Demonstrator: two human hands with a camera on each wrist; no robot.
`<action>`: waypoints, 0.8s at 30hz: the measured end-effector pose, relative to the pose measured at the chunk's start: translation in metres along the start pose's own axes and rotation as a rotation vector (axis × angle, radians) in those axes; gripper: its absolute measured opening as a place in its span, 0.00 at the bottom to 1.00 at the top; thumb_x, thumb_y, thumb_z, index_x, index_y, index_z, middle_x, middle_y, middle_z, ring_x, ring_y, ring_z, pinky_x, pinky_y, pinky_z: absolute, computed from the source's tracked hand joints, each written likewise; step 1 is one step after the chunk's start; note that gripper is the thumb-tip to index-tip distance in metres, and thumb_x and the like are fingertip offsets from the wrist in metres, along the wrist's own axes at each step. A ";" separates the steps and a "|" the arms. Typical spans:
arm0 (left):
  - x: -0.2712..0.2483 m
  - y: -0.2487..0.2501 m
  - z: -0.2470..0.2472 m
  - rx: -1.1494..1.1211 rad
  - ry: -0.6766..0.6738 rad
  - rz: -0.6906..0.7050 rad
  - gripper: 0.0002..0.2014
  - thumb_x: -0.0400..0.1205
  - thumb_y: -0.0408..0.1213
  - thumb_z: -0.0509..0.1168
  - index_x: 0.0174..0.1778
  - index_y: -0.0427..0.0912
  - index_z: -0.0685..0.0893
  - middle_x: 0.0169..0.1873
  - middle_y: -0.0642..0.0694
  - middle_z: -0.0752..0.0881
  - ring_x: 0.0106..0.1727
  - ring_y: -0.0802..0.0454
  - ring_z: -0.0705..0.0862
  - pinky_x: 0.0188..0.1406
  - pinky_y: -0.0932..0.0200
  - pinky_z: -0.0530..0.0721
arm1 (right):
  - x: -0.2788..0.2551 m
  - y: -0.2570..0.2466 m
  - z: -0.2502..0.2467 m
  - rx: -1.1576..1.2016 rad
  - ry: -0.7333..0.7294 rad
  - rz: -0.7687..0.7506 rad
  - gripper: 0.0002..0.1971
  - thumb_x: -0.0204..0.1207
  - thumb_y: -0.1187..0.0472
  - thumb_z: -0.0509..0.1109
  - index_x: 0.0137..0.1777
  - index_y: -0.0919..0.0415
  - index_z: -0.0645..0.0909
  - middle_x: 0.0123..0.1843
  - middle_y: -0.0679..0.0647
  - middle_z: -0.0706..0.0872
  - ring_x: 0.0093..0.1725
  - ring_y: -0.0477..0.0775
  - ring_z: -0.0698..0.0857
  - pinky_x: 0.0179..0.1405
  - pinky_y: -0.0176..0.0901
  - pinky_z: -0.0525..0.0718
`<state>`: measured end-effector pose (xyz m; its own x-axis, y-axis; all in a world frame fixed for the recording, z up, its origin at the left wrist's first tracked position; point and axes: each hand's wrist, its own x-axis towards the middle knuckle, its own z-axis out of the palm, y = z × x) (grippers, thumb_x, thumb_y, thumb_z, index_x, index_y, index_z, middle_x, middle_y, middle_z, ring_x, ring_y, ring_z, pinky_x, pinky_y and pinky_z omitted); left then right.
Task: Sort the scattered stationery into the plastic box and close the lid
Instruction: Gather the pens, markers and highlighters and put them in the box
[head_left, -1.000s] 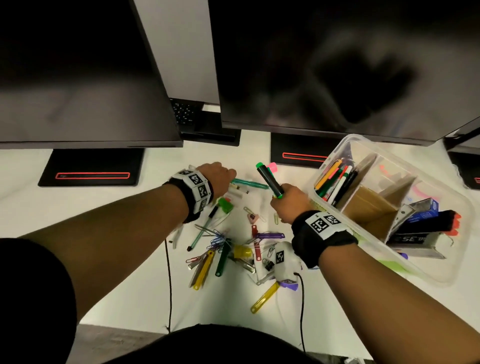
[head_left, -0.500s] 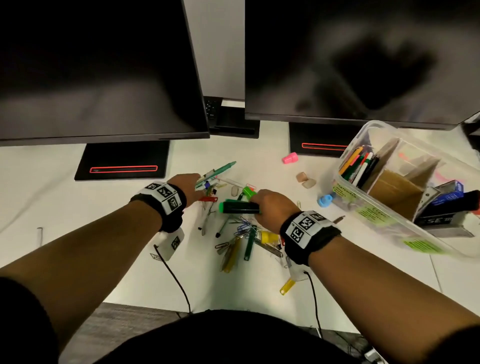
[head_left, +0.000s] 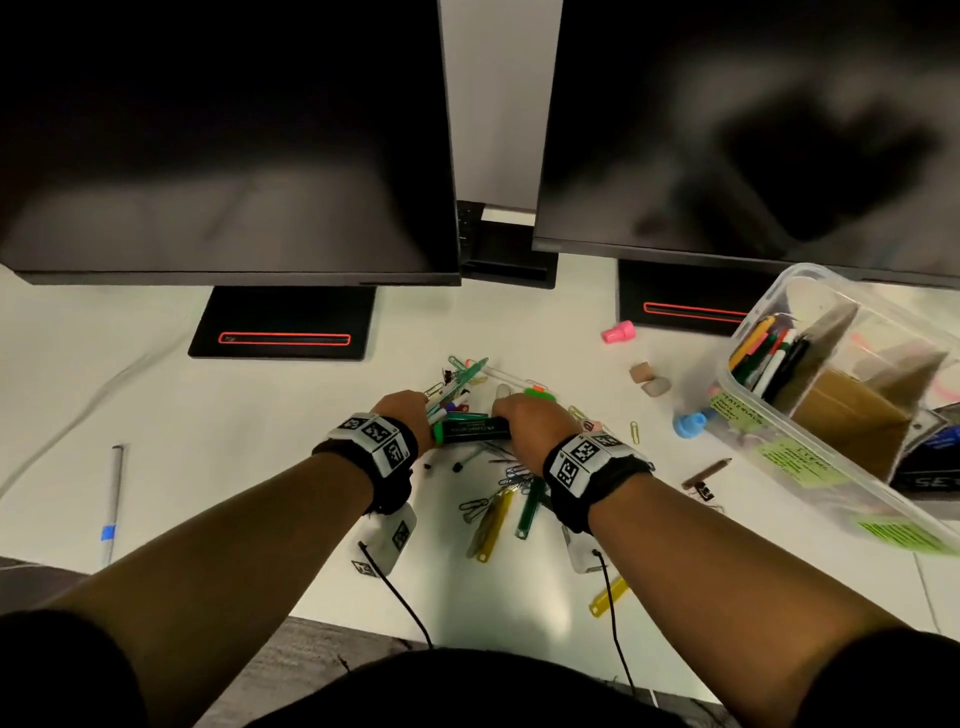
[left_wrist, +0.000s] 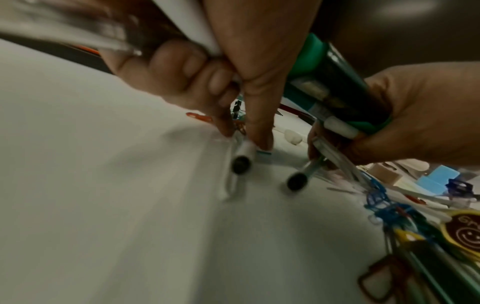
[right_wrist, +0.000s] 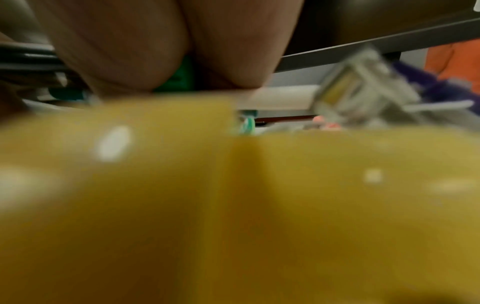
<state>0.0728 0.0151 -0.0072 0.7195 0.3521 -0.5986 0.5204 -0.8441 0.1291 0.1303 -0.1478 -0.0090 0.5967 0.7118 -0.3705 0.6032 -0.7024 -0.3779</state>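
Scattered pens, paper clips and key tags (head_left: 498, 499) lie in a pile on the white desk (head_left: 208, 467). My left hand (head_left: 410, 415) grips a bundle of pens, one green pen (head_left: 462, 376) sticking out beyond it. In the left wrist view its fingertips (left_wrist: 255, 137) press down on a white black-capped pen (left_wrist: 241, 162) lying on the desk. My right hand (head_left: 524, 421) holds a thick green marker (head_left: 470, 431) level, its end against the left hand. The marker (left_wrist: 335, 88) sits with thinner pens in that fist (left_wrist: 415, 115). The clear plastic box (head_left: 769, 431) stands open at the right, pens in one compartment.
Two dark monitors (head_left: 234, 156) on black stands (head_left: 283, 322) overhang the back of the desk. A pink cap (head_left: 618, 332), two erasers (head_left: 649, 379), a blue piece (head_left: 688, 423) and a pencil stub (head_left: 706, 473) lie near the box. A white pen (head_left: 111, 499) lies far left. A blurred yellow object (right_wrist: 233, 205) fills the right wrist view.
The right hand swung the green marker from upright to level and brought it down over the pile. Both hands have come together, the left one still holding its pens.
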 end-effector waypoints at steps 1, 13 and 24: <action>0.001 0.000 0.001 -0.017 -0.003 -0.002 0.15 0.79 0.48 0.65 0.53 0.39 0.83 0.47 0.42 0.86 0.44 0.45 0.83 0.44 0.58 0.79 | 0.000 0.004 0.000 -0.011 -0.009 0.009 0.11 0.78 0.66 0.63 0.58 0.60 0.79 0.54 0.60 0.83 0.53 0.61 0.83 0.50 0.46 0.79; -0.001 -0.007 0.006 -0.249 0.011 0.029 0.16 0.83 0.45 0.60 0.64 0.42 0.78 0.49 0.40 0.84 0.42 0.47 0.79 0.44 0.58 0.78 | 0.012 0.027 -0.036 0.229 0.251 0.248 0.14 0.70 0.67 0.65 0.57 0.64 0.75 0.50 0.64 0.85 0.51 0.66 0.84 0.43 0.44 0.78; -0.010 -0.018 0.001 -0.131 -0.036 -0.027 0.18 0.86 0.43 0.54 0.63 0.33 0.76 0.60 0.36 0.83 0.62 0.39 0.81 0.58 0.52 0.77 | 0.047 0.018 -0.026 -0.165 0.104 0.251 0.12 0.79 0.65 0.58 0.57 0.65 0.80 0.58 0.63 0.85 0.58 0.64 0.83 0.55 0.49 0.80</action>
<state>0.0556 0.0259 -0.0043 0.6886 0.3571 -0.6311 0.5967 -0.7736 0.2133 0.1830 -0.1269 -0.0107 0.7839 0.5177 -0.3426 0.5027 -0.8532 -0.1391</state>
